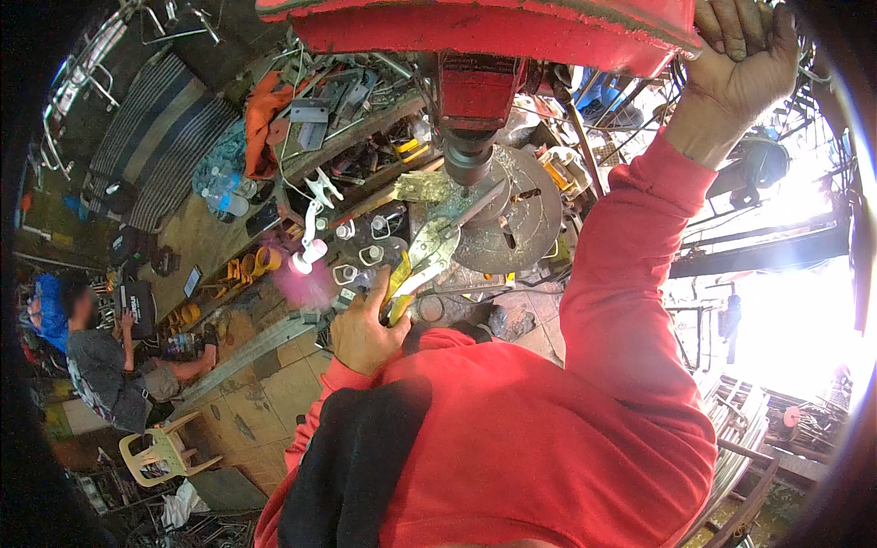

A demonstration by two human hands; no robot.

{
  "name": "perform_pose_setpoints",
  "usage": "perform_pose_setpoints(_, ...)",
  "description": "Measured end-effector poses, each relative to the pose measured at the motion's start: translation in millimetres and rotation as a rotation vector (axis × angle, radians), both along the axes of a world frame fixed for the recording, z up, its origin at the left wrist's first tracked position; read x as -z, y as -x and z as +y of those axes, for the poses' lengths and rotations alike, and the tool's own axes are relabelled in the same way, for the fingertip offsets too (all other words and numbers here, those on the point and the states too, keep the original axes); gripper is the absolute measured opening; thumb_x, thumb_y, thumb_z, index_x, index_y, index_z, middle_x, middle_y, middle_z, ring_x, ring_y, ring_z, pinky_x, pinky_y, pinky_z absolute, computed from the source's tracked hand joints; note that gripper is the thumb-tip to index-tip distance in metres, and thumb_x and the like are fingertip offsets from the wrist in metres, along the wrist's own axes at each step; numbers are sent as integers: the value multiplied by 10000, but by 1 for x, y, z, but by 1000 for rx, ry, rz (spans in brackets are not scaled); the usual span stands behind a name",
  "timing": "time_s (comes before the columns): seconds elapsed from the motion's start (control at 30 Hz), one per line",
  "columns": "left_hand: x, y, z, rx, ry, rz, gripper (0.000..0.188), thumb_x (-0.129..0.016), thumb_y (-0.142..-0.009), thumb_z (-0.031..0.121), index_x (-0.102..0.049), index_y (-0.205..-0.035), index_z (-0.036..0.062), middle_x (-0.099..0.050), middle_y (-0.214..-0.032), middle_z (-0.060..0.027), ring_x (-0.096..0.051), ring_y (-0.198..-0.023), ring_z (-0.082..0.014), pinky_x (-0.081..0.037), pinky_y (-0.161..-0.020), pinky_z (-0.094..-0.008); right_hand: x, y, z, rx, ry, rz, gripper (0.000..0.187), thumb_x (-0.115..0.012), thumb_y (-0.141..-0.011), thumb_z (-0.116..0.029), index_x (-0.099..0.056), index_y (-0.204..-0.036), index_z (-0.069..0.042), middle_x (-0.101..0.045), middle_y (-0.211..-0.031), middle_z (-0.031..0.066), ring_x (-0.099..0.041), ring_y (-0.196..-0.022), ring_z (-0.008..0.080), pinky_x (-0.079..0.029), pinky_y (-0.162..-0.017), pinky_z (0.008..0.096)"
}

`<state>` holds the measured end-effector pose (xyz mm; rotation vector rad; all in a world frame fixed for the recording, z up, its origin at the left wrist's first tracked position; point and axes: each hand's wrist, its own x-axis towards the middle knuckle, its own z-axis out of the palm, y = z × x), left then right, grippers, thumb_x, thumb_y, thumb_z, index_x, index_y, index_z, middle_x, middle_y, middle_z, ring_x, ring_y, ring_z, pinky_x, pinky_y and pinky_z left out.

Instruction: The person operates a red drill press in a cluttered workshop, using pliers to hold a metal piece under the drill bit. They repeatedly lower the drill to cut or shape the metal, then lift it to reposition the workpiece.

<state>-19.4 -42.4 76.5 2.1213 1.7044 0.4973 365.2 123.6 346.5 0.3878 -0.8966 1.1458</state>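
My left hand is closed round the yellow-gripped handles of a pair of locking pliers. The pliers' jaws meet a narrow flat metal piece lying over the round drill press table. Just above that piece is the drill chuck, below the red drill press head. My right hand is raised at the upper right, beside the red cover. Its fingers are curled, and what they hold is hidden. A worn block sits left of the chuck, and shavings lie about the table.
A cluttered bench with tools and metal parts runs along the left. Small bottles stand near the pliers. At the far left another person sits near a plastic chair. Metal rods are stacked at the right.
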Motion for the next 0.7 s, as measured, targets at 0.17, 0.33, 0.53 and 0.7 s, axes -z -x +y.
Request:
perform_pose_setpoints(0.17,0,2,1,2,-5,-25,769,-779,-735,330,-540,-1451,181,-685,-864,-237,-693,-714,-420,-550,-632,-515,1,2,0,522,112,-101,491,-590,-1039,-275,-346,-619,-206,-251,-530,-77,-219,-379,49,-185,-333,222)
perform_pose_setpoints(0.33,1,3,3,13,-56,-16,763,-779,-731,326,-549,-1443,179,-681,-841,-239,-691,-704,-417,-548,-619,-509,2,0,0,116,51,25,493,-590,-1039,-275,-344,-618,-205,-250,-532,-79,-220,-382,47,-181,-335,223)
perform_pose_setpoints(0.53,1,5,6,32,-58,-37,758,-772,-744,340,-542,-1448,175,-678,-831,-236,-685,-689,-420,-548,-618,-507,4,-15,3,-4,30,39,484,-585,-1038,-261,-348,-620,-205,-236,-523,-83,-213,-380,46,-170,-335,221)
perform_pose_setpoints(0.7,2,6,0,45,-53,-9,778,-770,-760,357,-513,-1469,167,-678,-875,-241,-689,-720,-425,-550,-625,-506,-9,-8,-2,-8,260,57,461,-608,-1012,-219,-364,-620,-209,-218,-507,-88,-201,-371,48,-153,-329,221)
